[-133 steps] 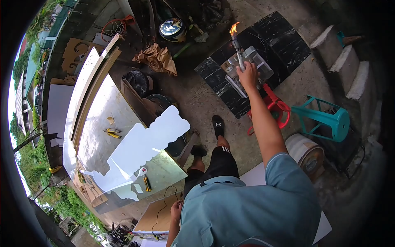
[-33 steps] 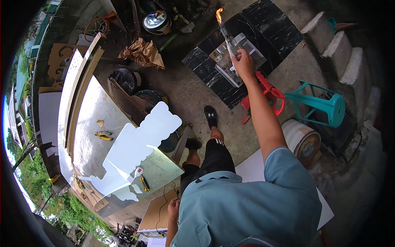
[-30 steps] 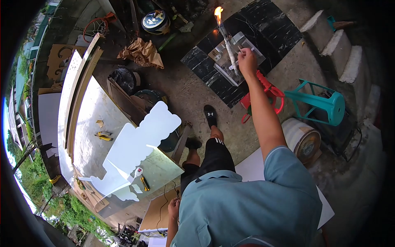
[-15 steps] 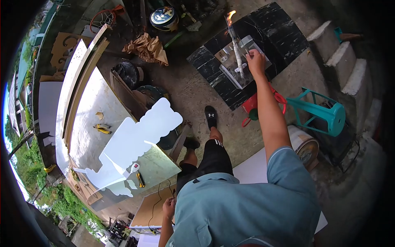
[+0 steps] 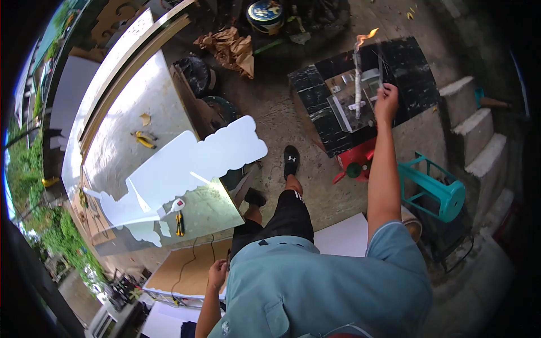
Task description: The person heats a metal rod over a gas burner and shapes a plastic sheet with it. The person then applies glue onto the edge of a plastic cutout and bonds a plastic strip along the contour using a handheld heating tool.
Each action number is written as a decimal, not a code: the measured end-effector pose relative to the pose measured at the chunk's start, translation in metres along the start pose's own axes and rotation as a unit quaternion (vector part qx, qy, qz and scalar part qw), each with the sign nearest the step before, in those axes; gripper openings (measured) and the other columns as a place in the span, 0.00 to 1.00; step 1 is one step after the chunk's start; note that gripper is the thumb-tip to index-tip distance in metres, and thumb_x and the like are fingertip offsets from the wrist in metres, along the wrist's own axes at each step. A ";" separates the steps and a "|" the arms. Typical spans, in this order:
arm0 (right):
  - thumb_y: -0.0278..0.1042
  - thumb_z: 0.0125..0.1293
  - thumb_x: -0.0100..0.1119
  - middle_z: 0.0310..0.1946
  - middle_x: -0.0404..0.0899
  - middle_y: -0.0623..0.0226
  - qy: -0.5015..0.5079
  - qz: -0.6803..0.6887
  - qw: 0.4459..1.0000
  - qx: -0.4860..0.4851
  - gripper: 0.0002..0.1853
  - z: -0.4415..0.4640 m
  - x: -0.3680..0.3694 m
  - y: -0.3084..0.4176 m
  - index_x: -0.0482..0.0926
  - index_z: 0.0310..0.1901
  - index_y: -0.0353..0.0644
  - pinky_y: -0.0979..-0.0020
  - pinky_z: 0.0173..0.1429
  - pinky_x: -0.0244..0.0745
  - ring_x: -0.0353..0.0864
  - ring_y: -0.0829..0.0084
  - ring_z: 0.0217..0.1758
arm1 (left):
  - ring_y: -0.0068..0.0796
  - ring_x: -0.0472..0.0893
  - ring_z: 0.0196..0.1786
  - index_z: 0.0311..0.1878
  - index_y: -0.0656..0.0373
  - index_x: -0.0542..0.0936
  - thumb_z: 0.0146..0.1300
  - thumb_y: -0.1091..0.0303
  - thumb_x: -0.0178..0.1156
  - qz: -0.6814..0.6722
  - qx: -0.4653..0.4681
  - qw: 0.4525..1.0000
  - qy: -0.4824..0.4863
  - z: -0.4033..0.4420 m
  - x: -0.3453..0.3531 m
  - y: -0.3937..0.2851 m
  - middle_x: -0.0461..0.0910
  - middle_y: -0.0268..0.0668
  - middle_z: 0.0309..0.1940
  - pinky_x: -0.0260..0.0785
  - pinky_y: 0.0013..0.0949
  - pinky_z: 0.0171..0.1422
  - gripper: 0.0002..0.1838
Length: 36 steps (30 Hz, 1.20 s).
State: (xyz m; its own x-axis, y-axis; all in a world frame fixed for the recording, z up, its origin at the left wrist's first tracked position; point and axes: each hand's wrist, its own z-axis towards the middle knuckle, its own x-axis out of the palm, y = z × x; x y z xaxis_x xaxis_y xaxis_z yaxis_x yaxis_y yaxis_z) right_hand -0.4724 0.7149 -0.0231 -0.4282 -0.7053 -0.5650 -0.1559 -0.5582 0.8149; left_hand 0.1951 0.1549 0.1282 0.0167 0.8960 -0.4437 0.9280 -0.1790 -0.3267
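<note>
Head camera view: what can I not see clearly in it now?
In the head view:
Right hand: its grip is too small and blurred.
Left hand: whether it holds anything, too small to tell.
Bulky red object: partly hidden behind right forearm.
Round blue lid: marking too small to read.

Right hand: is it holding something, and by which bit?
The right hand seems to hold a thin strip by its near end; too blurred to name. The flaming torch isn't held.

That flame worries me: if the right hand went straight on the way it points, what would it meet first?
Probably the black marbled surface, though depth is unclear; the flame looks off to the left of the right hand.
</note>
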 end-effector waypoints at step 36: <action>0.30 0.79 0.59 0.37 0.88 0.63 0.579 0.001 0.673 -0.459 0.09 -0.763 0.210 0.646 0.82 0.48 0.31 0.73 0.48 0.82 0.91 0.73 0.45 | 0.32 0.71 0.73 0.70 0.37 0.74 0.60 0.62 0.74 0.243 0.375 0.792 -0.415 0.269 -0.417 0.125 0.76 0.30 0.65 0.52 0.52 0.82 0.34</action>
State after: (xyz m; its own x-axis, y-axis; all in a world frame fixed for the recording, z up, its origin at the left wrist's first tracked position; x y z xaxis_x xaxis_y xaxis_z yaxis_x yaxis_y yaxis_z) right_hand 0.0156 -0.1275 0.2865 0.6373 -0.2762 -0.7194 0.6880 -0.2164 0.6927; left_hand 0.2037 -0.3507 0.0485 -0.2344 0.1265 -0.9639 0.3996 -0.8913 -0.2142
